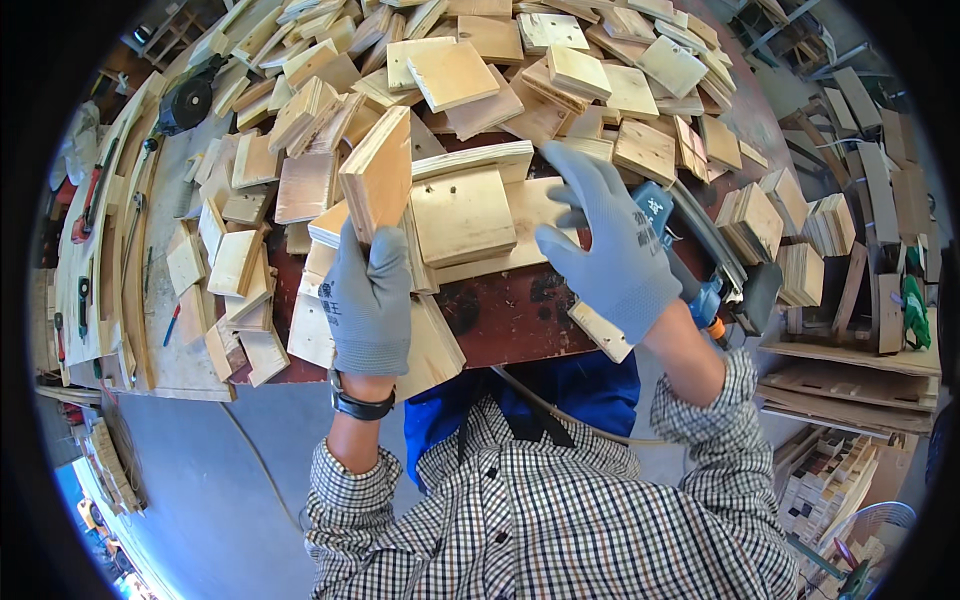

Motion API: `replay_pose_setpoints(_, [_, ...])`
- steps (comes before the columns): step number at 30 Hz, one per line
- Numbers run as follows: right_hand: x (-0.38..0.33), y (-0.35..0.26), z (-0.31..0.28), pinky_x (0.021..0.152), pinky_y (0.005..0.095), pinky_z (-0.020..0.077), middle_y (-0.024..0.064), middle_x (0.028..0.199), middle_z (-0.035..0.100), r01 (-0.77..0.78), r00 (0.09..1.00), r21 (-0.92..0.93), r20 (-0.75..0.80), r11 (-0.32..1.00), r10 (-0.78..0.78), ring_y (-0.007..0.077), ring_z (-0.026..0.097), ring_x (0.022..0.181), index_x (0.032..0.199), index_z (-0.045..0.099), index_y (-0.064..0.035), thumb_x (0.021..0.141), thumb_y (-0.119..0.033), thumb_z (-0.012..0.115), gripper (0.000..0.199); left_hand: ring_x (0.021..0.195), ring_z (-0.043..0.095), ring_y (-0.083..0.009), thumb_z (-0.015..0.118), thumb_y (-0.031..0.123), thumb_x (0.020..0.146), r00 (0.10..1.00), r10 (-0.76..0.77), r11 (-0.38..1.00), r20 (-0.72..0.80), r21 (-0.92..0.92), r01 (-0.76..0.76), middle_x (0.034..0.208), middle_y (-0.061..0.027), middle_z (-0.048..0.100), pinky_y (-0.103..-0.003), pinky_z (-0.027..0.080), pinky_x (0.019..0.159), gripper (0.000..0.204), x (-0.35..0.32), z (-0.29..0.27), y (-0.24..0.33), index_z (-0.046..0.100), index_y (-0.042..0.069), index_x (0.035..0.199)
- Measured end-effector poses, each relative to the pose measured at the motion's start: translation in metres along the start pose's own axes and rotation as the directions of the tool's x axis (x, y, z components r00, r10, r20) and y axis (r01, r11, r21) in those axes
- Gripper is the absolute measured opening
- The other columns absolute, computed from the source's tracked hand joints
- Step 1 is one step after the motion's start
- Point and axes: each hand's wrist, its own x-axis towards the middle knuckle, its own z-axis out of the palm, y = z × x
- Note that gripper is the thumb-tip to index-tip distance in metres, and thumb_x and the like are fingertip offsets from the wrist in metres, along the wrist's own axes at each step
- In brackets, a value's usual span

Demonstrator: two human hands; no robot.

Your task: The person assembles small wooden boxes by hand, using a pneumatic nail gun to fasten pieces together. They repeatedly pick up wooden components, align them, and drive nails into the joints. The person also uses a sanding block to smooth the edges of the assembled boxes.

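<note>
My left hand (368, 300), in a grey glove, grips a rectangular plywood block (378, 175) by its lower end and holds it upright and tilted. Beside it lies a plywood piece (462, 218) with a few dark spots, with a narrow strip (475, 160) standing on edge along its far side. A longer pale board (540, 215) reaches from under it toward my right hand. My gloved right hand (615, 240) hovers over that board's right end, thumb and fingers apart, holding nothing. A blue air nail gun (695, 265) lies just right of this hand.
A large heap of plywood blocks (490, 40) covers the far side of the dark red table (510, 325). Stacked blocks (755, 225) stand at the right. Long strips and tools, including a tape measure (187, 103), lie at the left. A hose (570, 415) runs below the table edge.
</note>
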Motion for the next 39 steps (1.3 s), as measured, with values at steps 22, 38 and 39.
replay_pose_setpoints(22, [-0.009, -0.001, 0.078, 0.088, 0.0481, 0.0519, 0.0183, 0.113, 0.067, -0.068, 0.976, -0.171, -0.216, 0.983, 0.03, 0.0371, 0.067, 0.102, 0.147, 0.049, 0.0009, 0.089, -0.05, 0.077, 0.082, 0.072, 0.047, -0.0136, 0.053, 0.034, 0.114, 1.0, 0.016, 0.994, 0.022, 0.104, -0.018, 0.079, -0.0062, 0.056, -0.034, 0.042, 0.063, 0.045, -0.002, 0.001, 0.005, 0.06, -0.004, 0.138])
replay_pose_setpoints(38, [-0.01, 0.0, 0.097, 0.078, 0.0452, 0.0591, 0.0173, 0.115, 0.066, -0.124, 0.976, -0.228, -0.204, 0.966, 0.077, 0.0368, 0.072, 0.093, 0.152, 0.043, 0.0007, 0.081, -0.04, 0.087, 0.093, 0.065, 0.038, -0.0082, 0.047, 0.042, 0.117, 0.999, -0.027, 0.998, -0.024, 0.058, 0.028, 0.072, 0.0002, 0.046, -0.031, 0.032, 0.056, 0.05, 0.002, 0.0, -0.014, 0.061, -0.005, 0.111])
replay_pose_setpoints(39, [-0.01, -0.001, 0.099, 0.078, 0.045, 0.0592, 0.0176, 0.116, 0.066, -0.135, 0.978, -0.232, -0.19, 0.963, 0.091, 0.0366, 0.072, 0.093, 0.153, 0.043, 0.0012, 0.081, -0.041, 0.087, 0.093, 0.065, 0.037, -0.0074, 0.046, 0.042, 0.117, 0.999, -0.054, 0.998, -0.01, 0.037, 0.054, 0.072, 0.0011, 0.046, -0.03, 0.032, 0.056, 0.049, 0.002, -0.004, -0.011, 0.06, -0.004, 0.108])
